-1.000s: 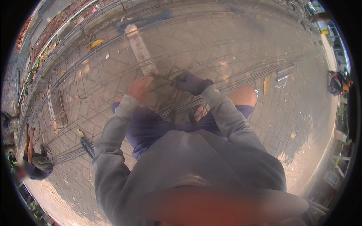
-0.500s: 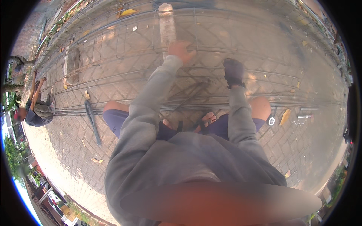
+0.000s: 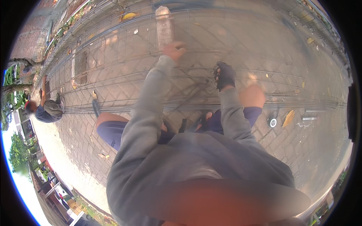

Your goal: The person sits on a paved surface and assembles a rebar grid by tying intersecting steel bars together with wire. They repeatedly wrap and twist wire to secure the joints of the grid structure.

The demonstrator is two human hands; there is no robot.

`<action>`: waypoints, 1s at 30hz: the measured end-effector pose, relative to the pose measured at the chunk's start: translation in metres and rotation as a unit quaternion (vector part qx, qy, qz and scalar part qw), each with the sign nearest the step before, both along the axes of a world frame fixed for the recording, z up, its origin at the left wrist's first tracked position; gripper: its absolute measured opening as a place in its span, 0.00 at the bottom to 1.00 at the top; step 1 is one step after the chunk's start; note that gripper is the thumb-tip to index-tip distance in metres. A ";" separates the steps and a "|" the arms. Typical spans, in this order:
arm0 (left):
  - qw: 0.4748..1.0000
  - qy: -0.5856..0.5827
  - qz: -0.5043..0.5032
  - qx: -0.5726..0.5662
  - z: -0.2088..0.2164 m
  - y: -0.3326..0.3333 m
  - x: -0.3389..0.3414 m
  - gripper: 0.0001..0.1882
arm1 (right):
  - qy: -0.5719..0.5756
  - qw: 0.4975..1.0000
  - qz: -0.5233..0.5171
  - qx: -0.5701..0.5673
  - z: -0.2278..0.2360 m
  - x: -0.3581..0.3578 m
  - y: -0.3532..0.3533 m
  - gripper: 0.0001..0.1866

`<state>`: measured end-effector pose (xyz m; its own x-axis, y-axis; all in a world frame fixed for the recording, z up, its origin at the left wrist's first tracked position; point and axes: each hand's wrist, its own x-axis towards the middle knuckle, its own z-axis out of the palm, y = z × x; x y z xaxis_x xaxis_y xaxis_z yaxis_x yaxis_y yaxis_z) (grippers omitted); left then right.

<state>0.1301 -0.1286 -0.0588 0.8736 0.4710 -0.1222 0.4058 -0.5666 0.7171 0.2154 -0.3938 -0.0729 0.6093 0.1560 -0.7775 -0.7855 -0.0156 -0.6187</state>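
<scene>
My bare left hand point(image 3: 174, 51) is at the lower end of a pale concrete block point(image 3: 164, 26), beside the long bars of a wire-thin steel rebar cage point(image 3: 124, 41). Its fingers are curled together, and what they pinch is too small to make out. To its right, my right hand point(image 3: 225, 75) wears a dark fingerless glove and is closed in a fist above the loose steel rods point(image 3: 264, 70). Anything inside that fist is hidden. Between my knees, a bundle of thin rods point(image 3: 177, 105) runs sideways across the ground.
Another person point(image 3: 49, 109) squats at the far left by the rods' ends. A second concrete block point(image 3: 78, 67) lies under the cage. A round black-and-white object point(image 3: 273, 121), a dry leaf point(image 3: 288, 118) and a thin metal tool point(image 3: 310, 118) lie right of my knee on the brick paving point(image 3: 86, 139).
My left hand has shifted slightly left, its fingers drawn closer together. My right hand has come nearer to me and turned inward as a fist. The other person's arms have moved.
</scene>
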 end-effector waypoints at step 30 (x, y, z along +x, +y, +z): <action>0.993 -0.014 0.094 0.063 -0.004 -0.037 0.004 0.13 | -0.343 0.923 0.078 0.156 -0.105 -0.013 0.103 0.06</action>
<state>0.1340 -0.1653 -0.0631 0.7704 0.6369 -0.0292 0.4949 -0.5684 0.6572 0.2029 -0.2912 -0.1783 0.8929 0.4340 -0.1198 -0.2108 0.1679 -0.9630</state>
